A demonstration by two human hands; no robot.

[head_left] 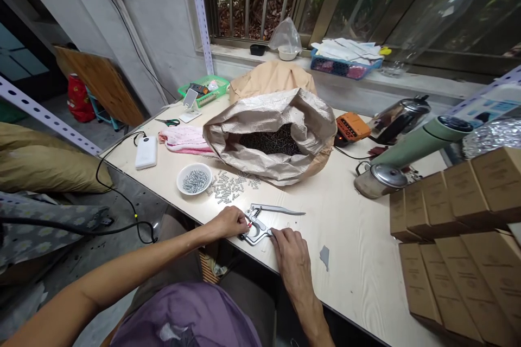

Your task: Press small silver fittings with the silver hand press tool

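A small metal hand press (260, 222) with a long lever sits near the table's front edge. My left hand (231, 222) is closed in a pinch at the press's left side, holding something too small to name. Resting on the base of the press at its right side, my right hand (291, 246) has its fingers curled on it. Just behind the press lie several small silver metal pieces (230, 185) scattered on the table, next to a white bowl (194, 179) of the same pieces.
A large open sack (272, 133) of dark small parts stands behind. Stacked cardboard boxes (456, 238) fill the right side. A kettle (401, 116), green flask (419, 141), steel pot (378, 179), power bank (146, 152), pink cloth (183, 140) and scissors (167, 122) lie around.
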